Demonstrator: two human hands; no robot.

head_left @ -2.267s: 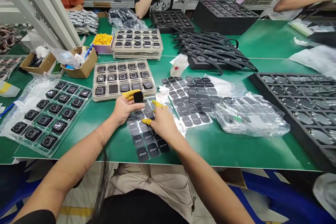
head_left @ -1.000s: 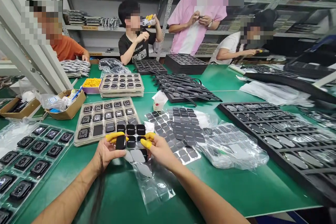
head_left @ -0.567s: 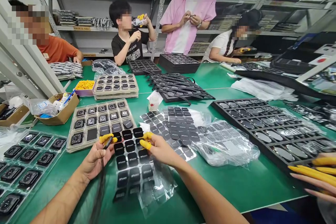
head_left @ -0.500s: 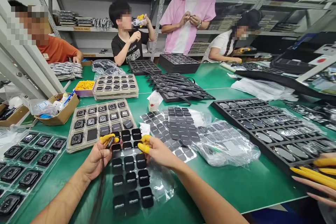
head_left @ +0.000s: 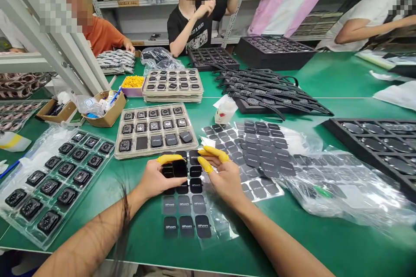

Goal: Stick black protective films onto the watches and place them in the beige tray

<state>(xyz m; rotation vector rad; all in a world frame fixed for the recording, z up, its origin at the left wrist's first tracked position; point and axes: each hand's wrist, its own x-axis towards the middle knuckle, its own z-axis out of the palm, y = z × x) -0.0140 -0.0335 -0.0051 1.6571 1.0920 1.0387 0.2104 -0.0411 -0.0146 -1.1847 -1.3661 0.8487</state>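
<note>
My left hand (head_left: 159, 177), with a yellow finger cot on it, grips a black square watch case (head_left: 180, 168) with its glossy face up, over the left of a clear sheet of black labels (head_left: 186, 226). The labels are rounded squares with white lettering and small tabs. At the sheet's top right edge, my right hand (head_left: 222, 173) has its cot-covered thumb and fingertip close together; the contact is partly hidden. Just beyond the hands, a beige tray (head_left: 156, 152) holds watch cases and several label-covered pieces. On the left lies a clear tray (head_left: 76, 162) of watch cases.
More label sheets (head_left: 260, 147) and plastic bags (head_left: 331, 186) lie on the right. A black tray (head_left: 373, 138) sits at the right edge. Farther back are strapped watches (head_left: 269, 91), stacked trays (head_left: 172, 97), a yellow cot box (head_left: 133, 91) and a carton (head_left: 108, 114). Several people are across the table.
My view has shifted left and down. My left hand now shows the watch case with its dark face up. The right hand has moved to the sheet's top edge. A co-worker's gloved fingers left view.
</note>
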